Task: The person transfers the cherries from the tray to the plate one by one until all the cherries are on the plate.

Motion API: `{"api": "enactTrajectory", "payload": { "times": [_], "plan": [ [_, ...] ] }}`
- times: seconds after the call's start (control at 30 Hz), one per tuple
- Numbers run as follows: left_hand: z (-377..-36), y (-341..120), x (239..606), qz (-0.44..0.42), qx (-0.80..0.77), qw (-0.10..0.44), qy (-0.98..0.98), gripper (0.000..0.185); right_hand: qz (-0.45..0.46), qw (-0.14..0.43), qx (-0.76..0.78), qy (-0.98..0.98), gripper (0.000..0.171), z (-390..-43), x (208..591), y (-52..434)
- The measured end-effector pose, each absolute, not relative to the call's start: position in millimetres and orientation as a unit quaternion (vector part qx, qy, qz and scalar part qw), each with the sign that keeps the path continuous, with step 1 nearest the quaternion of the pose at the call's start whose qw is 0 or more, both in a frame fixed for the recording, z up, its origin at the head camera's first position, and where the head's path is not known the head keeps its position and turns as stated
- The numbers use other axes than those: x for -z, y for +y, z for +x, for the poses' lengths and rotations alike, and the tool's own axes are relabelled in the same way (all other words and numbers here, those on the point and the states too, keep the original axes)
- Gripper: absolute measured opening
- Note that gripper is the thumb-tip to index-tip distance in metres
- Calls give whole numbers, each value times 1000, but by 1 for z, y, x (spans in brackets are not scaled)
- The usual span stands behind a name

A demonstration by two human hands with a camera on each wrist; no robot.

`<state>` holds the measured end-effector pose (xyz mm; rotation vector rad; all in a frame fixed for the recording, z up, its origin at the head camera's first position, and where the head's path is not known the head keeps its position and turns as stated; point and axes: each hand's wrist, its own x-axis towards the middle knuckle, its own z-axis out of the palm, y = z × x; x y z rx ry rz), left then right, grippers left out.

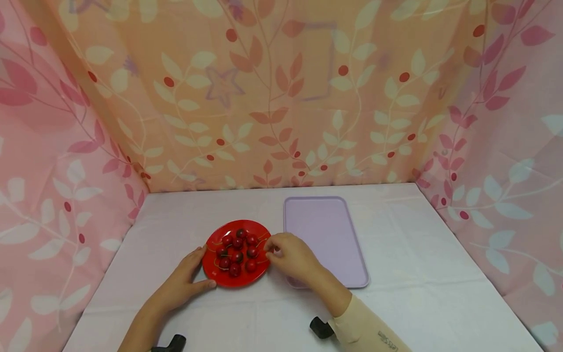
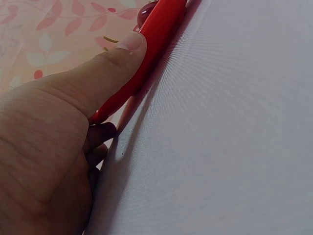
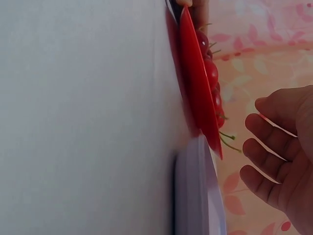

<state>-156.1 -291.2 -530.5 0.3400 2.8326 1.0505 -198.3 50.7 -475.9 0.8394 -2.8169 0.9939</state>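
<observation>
Resting on the white tablecloth, a red plate sits near the front centre of the table, slightly left of the middle, and carries a cluster of dark red cherries with thin stems. The left hand grips the plate at its near-left rim: in the left wrist view the thumb lies flat along the top of the rim while the other fingers are curled beneath the edge, against the cloth. The right hand hovers at the plate's right rim, just above the cherries on that side. In the head view its fingertips are drawn together near the rim; whether they pinch a stem cannot be told. In the right wrist view the fingers are loosely curved and slightly apart, clear of the plate's edge, with cherry stems projecting toward them. A lilac rectangular tray lies just right of the plate, its long side running near to far, and its near-left corner is covered by the right wrist. Patterned leaf-print curtains enclose the table on the left, far and right sides.
</observation>
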Motion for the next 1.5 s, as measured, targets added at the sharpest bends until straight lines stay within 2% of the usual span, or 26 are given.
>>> {"api": "enactTrajectory", "payload": {
  "times": [0.43,0.73,1.1,1.3,1.5],
  "plan": [
    [-156,-292,530,109,-345,56,930,109,302,75,-302,-901,7,-192,463,80],
    [-156,-291,530,109,-341,52,932,111,293,86,-286,-909,9,-184,463,112],
    [-156,-290,530,113,-349,53,929,112,313,146,-277,-897,11,-174,466,150],
    [-157,-290,530,114,-347,53,930,111,307,182,-277,-892,14,-167,467,174],
    [-156,-290,528,106,-347,63,930,112,287,187,-272,-899,18,-159,466,197]
  ]
}}
